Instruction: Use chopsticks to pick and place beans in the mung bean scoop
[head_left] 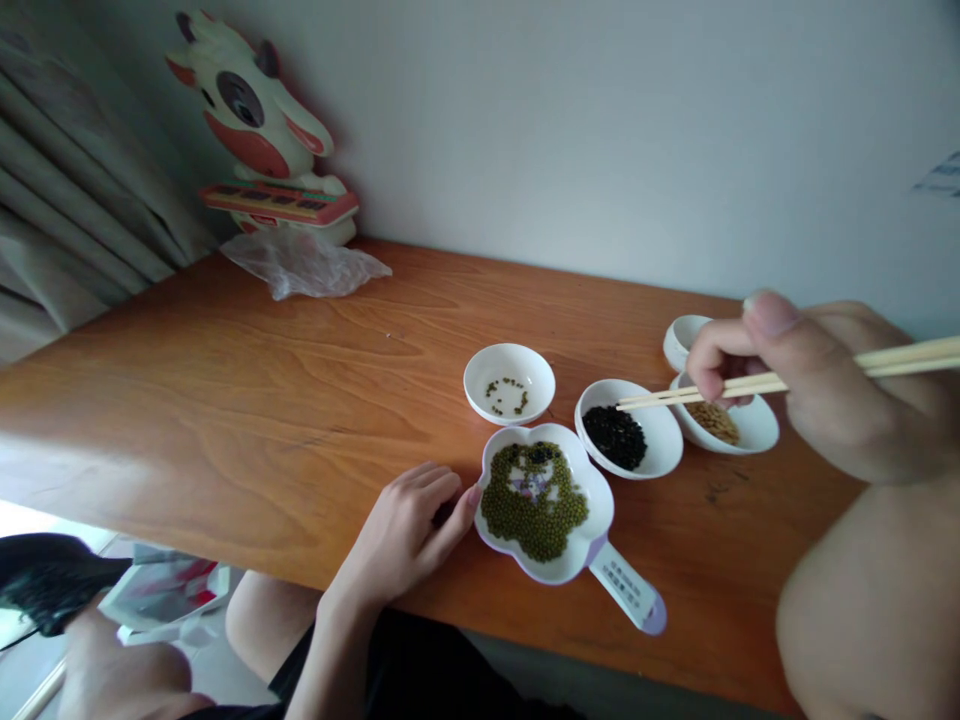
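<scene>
My right hand is closed on a pair of chopsticks. Their tips are at the dark seeds in a white bowl; whether anything is pinched between them is too small to tell. My left hand rests on the table with fingers loosely bent and apart from the thumb. Its thumb tip touches the rim of a flower-shaped white dish with a handle. Green mung beans cover most of that dish, along with a few dark pieces. Behind it, a white bowl holds some scattered green beans.
Another white bowl with tan grains is partly behind my right hand, and a small white bowl stands behind it. A cow-shaped toy keyboard and a clear plastic bag are at the far left of the wooden table.
</scene>
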